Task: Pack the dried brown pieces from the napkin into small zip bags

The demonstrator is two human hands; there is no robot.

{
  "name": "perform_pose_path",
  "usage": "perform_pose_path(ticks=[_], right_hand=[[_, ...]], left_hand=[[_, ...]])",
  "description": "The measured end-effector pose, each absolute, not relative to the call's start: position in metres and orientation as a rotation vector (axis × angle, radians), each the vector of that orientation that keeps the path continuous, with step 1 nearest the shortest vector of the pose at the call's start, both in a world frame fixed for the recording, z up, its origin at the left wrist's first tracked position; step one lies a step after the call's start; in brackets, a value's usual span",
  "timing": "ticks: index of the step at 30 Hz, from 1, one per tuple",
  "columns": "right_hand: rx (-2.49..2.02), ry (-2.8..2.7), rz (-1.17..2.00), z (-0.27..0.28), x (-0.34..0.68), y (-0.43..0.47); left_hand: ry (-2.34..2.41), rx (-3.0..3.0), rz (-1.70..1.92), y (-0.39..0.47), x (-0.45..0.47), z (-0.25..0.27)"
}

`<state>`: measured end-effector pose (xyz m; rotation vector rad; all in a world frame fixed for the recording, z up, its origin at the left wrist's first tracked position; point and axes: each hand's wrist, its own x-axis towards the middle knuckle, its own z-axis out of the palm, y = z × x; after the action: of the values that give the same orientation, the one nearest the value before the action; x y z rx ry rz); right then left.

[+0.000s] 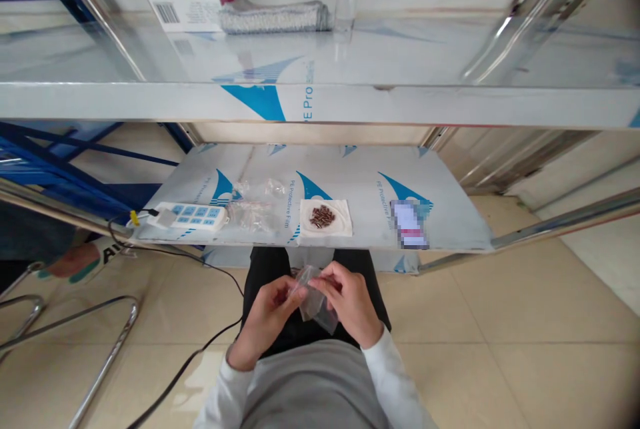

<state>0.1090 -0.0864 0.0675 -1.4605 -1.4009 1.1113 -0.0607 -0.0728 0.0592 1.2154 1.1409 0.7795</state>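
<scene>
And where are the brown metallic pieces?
Head view, centre: the brown metallic pieces lie in the white dish, between clear plastic bags, left, and the phone, right.

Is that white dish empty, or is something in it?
Not empty: small brown pieces lie heaped in the middle of the dish.

Bright, diffuse light; chrome post [98, 10] glints; edges stretch; clear plastic bag [313, 304] looks soft; phone [411, 222] is pixelated.
</scene>
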Motion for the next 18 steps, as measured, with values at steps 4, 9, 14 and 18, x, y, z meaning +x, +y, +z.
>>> perform_pose_path(ticks=[4, 9, 14, 18], right_hand=[[-1.450, -1.413, 1.153, 0.071, 0.118, -0.086], [-1.435, -1.496, 1.115, 0.073, 0.127, -0.089], [-1.437, -1.557, 1.112, 0.070, 0.128, -0.091], [-1.453, -1.577, 1.133, 0.069, 0.144, -0.089]], left_hand=[[0.994, 0.891, 0.799, -0.070, -0.067, 0.073], [1.096, 0.929, 0.670, -0.068, -0.072, 0.083], [1.177, 1.119, 0.617, -0.073, -0.068, 0.077], [1.495, 1.466, 0.622, -0.075, -0.080, 0.079]])
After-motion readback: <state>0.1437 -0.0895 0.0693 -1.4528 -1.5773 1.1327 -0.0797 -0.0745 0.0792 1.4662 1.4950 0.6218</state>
